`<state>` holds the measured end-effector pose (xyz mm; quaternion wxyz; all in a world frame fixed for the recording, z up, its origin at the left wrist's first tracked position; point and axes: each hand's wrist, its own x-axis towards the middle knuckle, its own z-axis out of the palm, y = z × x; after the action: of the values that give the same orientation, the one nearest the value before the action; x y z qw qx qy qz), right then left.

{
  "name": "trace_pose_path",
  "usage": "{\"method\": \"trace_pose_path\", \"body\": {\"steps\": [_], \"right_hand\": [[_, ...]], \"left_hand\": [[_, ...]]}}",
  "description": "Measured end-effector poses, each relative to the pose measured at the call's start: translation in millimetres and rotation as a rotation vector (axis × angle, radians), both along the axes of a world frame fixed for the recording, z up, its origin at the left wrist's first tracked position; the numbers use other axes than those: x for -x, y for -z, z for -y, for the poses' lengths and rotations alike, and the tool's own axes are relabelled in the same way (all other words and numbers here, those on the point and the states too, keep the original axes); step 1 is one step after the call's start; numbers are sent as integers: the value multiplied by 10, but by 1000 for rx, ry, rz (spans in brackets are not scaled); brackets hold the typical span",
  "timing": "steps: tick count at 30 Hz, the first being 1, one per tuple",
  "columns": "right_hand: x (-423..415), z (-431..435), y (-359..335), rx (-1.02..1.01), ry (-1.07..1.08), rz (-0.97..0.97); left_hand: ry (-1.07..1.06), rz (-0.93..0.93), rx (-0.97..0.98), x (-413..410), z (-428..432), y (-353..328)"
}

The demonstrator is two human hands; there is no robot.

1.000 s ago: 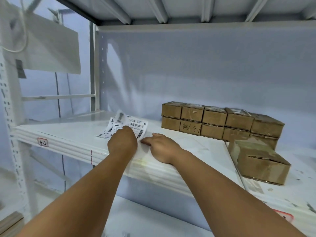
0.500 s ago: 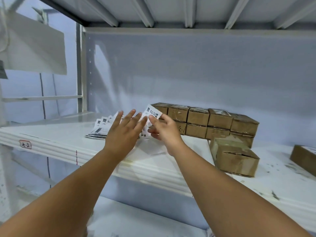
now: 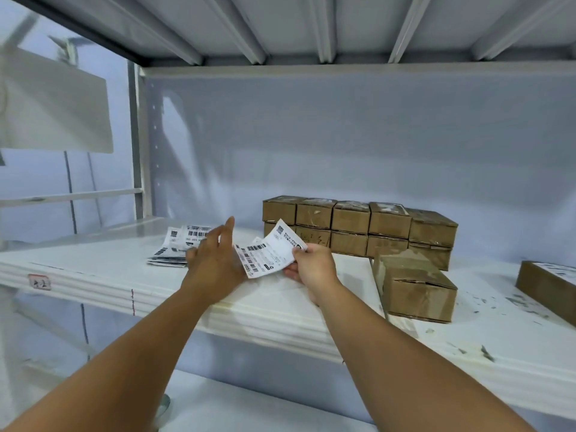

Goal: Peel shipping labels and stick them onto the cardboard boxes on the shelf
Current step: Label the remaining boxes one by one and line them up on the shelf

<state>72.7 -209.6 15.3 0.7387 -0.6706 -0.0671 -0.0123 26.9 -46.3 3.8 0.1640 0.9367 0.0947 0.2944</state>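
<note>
My right hand (image 3: 313, 265) pinches a white shipping label (image 3: 269, 249) by its right edge and holds it lifted above the white shelf (image 3: 109, 269). My left hand (image 3: 215, 255) is spread, fingers straight, just left of that label and over the near edge of a stack of printed labels (image 3: 180, 246) lying on the shelf. A two-high row of small cardboard boxes (image 3: 358, 229) stands against the back wall, right of my hands. One larger cardboard box (image 3: 416, 286) lies in front of that row.
Another cardboard box with a label on top (image 3: 548, 286) sits at the far right edge. A small red-framed tag (image 3: 39, 282) is stuck on the shelf's front lip. The upper shelf's ribbed underside (image 3: 311, 26) hangs close overhead. A lower shelf (image 3: 249, 410) shows beneath my arms.
My right hand has lifted one label off the stack and carried it to the right. My left hand has opened and drawn back from the label, staying over the stack.
</note>
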Motion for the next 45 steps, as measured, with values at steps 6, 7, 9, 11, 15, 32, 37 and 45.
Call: {"method": "trace_pose_path", "body": {"steps": [6,7,9,11,15,32,37,45], "right_hand": [[-38,3,32,-20,28,4],[-44,1,36,-30,33,-1],[-50,5,38,-59,30,-6],[-51,6,37,-68,29,-8],[-69,45,40,-138,114,-26],[-77,150,-4,-482,217,-124],[-46,146,-9,-441,207,-116],[-59,106,-24,-410,169,-114]], "left_hand": [[-96,-126,-263,3,-23,13],[-91,-145,-273,4,-24,14],[-85,-185,-295,-2,-25,10],[-55,-197,-280,-30,-48,22],[59,-78,-214,-67,-34,15],[-10,-19,-142,-289,-148,84],[-14,54,-242,-272,-266,46],[95,-158,-470,-170,-729,-27]]}}
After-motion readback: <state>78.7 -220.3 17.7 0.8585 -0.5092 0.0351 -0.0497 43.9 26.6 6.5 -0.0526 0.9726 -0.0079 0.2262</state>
